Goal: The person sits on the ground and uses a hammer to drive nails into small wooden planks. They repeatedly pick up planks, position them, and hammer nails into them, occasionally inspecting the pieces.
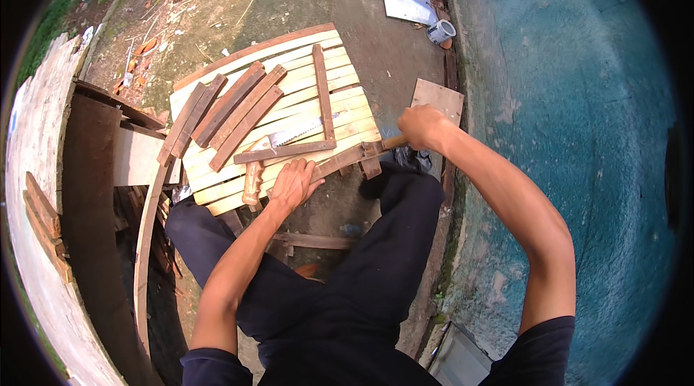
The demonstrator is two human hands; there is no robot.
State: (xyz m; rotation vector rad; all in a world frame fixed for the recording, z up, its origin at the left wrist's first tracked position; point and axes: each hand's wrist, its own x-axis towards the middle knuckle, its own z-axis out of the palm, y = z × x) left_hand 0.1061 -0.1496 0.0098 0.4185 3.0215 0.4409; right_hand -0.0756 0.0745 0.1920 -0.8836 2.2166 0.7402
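Observation:
My left hand [293,182] grips a brown wooden strip [338,161] along the near edge of a slatted wooden table [347,100]. My right hand [425,127] is closed in a fist around the wooden handle [394,142] of a tool, whose working end meets the strip's right end. The tool's exact kind is hard to make out. Just beyond my left hand lies a handsaw [253,182] with a light wooden grip, its toothed blade pointing away to the right. One short wooden piece [285,152] crosses over the saw, and another [323,89] stands at an angle to it.
Several cut brown wood pieces [242,115] lie side by side on the table's left half. A blue-green wall [549,133] rises close on the right, with a board [439,99] and a can [440,32] near its foot. Whitish planks [36,169] stand at the left.

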